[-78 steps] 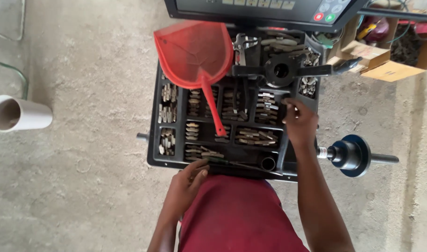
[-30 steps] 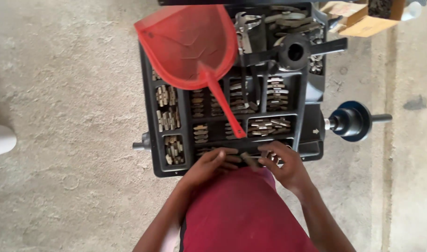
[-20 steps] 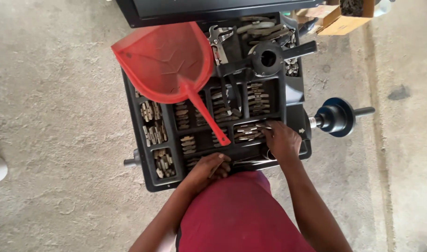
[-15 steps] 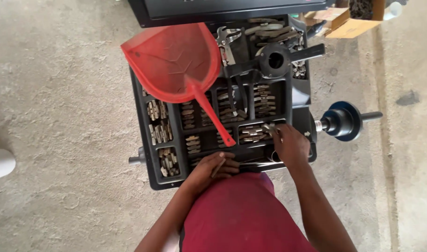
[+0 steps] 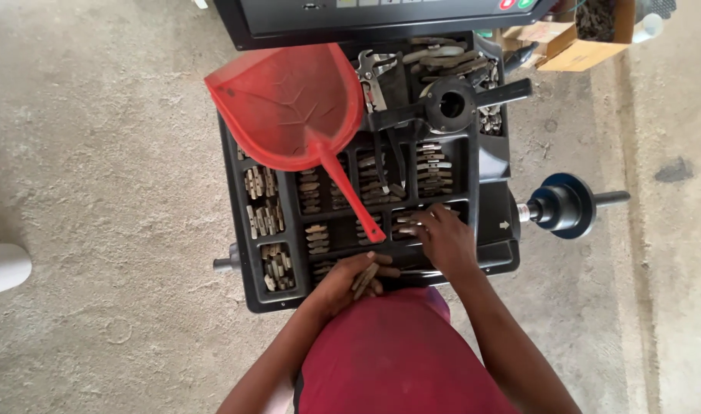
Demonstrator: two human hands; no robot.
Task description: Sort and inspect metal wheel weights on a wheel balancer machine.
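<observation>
While the left hand (image 5: 349, 282) rests at the lower edge of the black tray (image 5: 239, 230), near frame centre, its fingers are curled partway around a small bundle of grey metal weights (image 5: 366, 279), which lie across the palm with their ends showing. The right hand (image 5: 444, 239) lies just right of centre, fingers spread and bent down into a lower-right compartment, fingertips touching the weights (image 5: 406, 224) stored there; whether any piece is pinched between them cannot be told. Compared with the picture half a second earlier, the right hand sits slightly farther left in the same compartment row, and the left hand has stayed at the near edge with its bundle. A second ago both hands met at the near edge, so the right hand has since gone back into the compartments, which suggests pieces are being picked from the tray and gathered in the left hand. The red dustpan (image 5: 289, 103) lies across the upper left of the tray, its handle running down toward frame centre and ending just beside the right hand. Other compartments, left and centre, hold further rows of weights. A black ring tool (image 5: 450, 103) and pliers (image 5: 372, 70) lie at the upper right of the tray. A shaft with a black cone (image 5: 565, 205) projects at mid right, above concrete floor (image 5: 97, 153).
</observation>
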